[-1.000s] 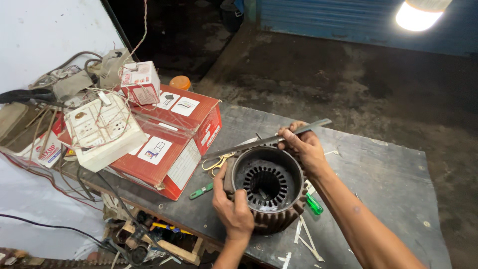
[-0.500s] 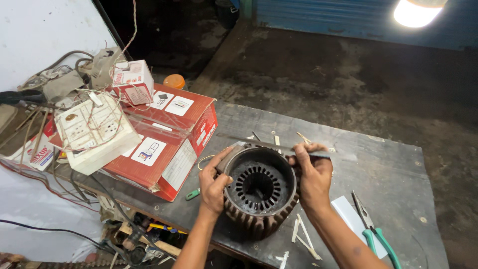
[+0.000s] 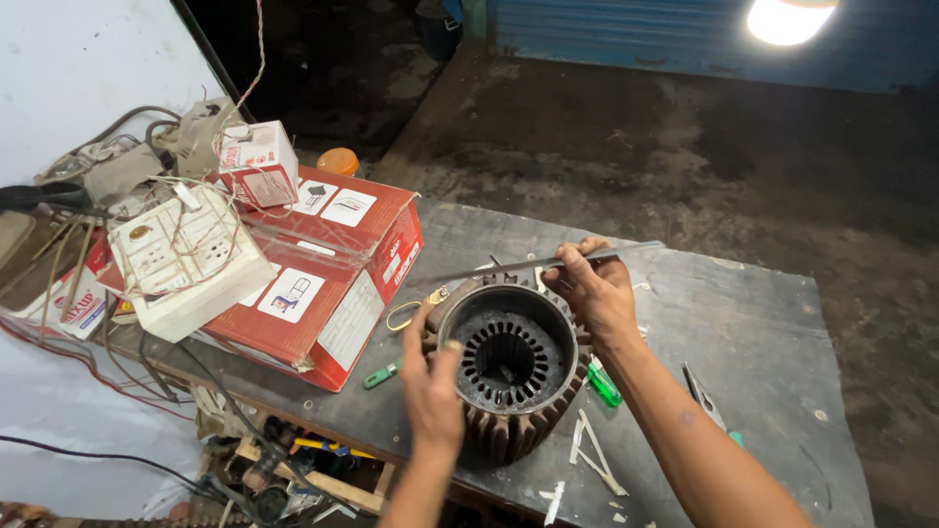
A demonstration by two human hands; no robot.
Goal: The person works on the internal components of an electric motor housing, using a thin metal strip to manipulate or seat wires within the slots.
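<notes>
**Steadying the stator, strip held over its rim**

Nearest me, my left hand (image 3: 431,389) rests on the near rim of the stator (image 3: 509,367), thumb and fingers spread along the edge rather than closed around anything. The stator sits upright on the table (image 3: 773,332), its slotted bore facing up and its ribbed shell toward me. White offcuts (image 3: 587,452) lie on the table just beside its base, and a green screwdriver (image 3: 381,373) lies to its left.

Beyond the bore, my right hand (image 3: 594,290) is pinched shut on a long thin metal strip (image 3: 533,264), which runs level across the far rim. To do this well, I judge the left hand should press down firmly so the stator cannot rock, while the right keeps the strip flat and grips it close to the working end.

Farther left stand a red box (image 3: 337,279) and a white switchboard (image 3: 186,259) tangled in wires.
</notes>
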